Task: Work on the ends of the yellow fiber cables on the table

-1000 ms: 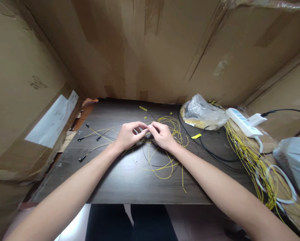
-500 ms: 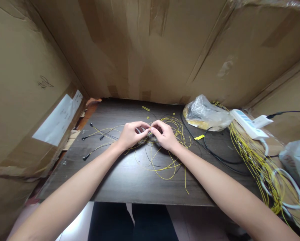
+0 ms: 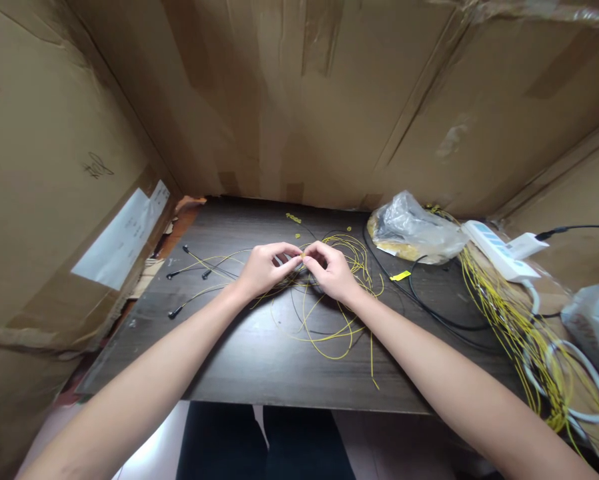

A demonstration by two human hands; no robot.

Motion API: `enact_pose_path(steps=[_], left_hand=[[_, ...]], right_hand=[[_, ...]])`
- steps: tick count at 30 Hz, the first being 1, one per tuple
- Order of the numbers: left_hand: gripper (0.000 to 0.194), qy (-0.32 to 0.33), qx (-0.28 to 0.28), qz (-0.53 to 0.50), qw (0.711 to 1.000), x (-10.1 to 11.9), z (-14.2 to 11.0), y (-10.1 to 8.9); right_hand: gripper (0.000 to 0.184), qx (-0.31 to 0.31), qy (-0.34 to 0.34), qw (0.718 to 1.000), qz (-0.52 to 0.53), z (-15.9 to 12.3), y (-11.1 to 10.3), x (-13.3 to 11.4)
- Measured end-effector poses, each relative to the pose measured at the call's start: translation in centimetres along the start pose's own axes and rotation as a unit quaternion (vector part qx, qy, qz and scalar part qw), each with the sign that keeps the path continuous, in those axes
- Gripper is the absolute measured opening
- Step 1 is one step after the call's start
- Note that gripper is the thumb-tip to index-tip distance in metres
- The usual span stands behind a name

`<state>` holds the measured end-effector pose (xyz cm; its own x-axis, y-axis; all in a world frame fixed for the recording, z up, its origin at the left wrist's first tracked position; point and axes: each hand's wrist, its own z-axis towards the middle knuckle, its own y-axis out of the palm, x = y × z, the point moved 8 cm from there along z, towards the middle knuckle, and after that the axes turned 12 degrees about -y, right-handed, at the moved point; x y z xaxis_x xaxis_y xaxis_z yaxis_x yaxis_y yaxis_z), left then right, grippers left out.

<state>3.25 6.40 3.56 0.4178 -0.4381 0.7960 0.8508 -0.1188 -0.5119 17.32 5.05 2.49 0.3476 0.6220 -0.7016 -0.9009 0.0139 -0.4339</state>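
Note:
Fingertip to fingertip, my left hand (image 3: 264, 272) and my right hand (image 3: 332, 273) meet above the middle of the table. Both are closed in a pinch on a small yellow piece (image 3: 302, 255), mostly covered by the fingers, so its exact kind is unclear. Thin yellow wires (image 3: 329, 358) and some dark ones lie in loose loops under and around the hands. Their left ends carry several black connectors (image 3: 175, 312), resting on the table left of my left hand. Beyond the hands are small yellow bits (image 3: 293, 218) on the tabletop.
The dark wood table (image 3: 259, 373) is walled by cardboard (image 3: 259, 100). At the back right sit a clear plastic bag (image 3: 414, 227) and a white power strip (image 3: 499, 250). A yellow wire bundle (image 3: 519, 353) hangs along the right edge, near a black cable (image 3: 444, 317) with a yellow tag (image 3: 400, 275).
The camera view has shifted slightly. Both hands keep the same pinch at the same place over the wires, and more of the small yellow piece shows between the fingertips.

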Motion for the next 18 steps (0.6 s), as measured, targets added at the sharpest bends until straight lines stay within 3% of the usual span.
enact_pose_path(steps=[7, 14, 18], left_hand=[[0.016, -0.001, -0.009, -0.007, 1.000, -0.06, -0.07, 0.14], [0.015, -0.009, -0.014, -0.014, 1.000, -0.06, -0.13, 0.20], [0.015, -0.013, -0.022, -0.017, 1.000, -0.28, -0.08, 0.27]], right_hand=[[0.034, -0.017, 0.007, 1.000, -0.019, 0.00, 0.17, 0.22], [0.017, -0.004, -0.002, 1.000, 0.003, -0.05, 0.04, -0.01], [0.035, -0.021, 0.004, 1.000, -0.018, -0.10, 0.29, 0.21]])
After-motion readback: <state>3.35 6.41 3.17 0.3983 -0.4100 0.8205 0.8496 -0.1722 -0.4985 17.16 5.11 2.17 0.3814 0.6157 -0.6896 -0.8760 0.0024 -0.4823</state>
